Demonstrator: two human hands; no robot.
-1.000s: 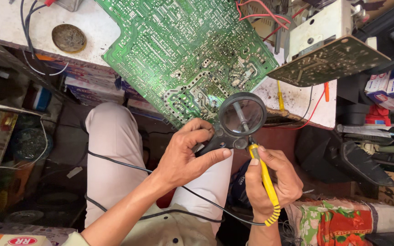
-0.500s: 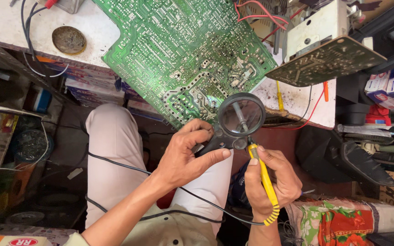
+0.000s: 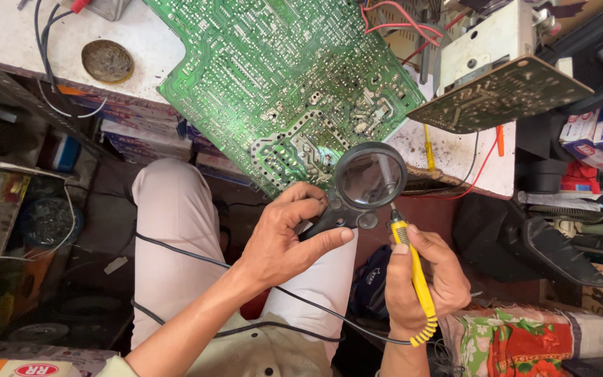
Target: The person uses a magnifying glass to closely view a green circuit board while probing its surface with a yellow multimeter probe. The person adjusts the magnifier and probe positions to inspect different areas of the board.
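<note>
- Our left hand point(image 3: 280, 241) closes its grip on the magnifier point(image 3: 364, 183); our right hand point(image 3: 430, 279) grips the yellow soldering iron point(image 3: 413, 276).
- We keep the lens steady over the green board point(image 3: 280, 77) edge on the worktop point(image 3: 8, 42).

Magnifier point(image 3: 369, 176) over circuit board point(image 3: 284, 77) edge, soldering iron point(image 3: 413, 276) right

both forearms were bare, no sleeves; left hand point(image 3: 280, 241) & right hand point(image 3: 423, 279) ungloved; pale beige trousers point(image 3: 172, 237).
</note>
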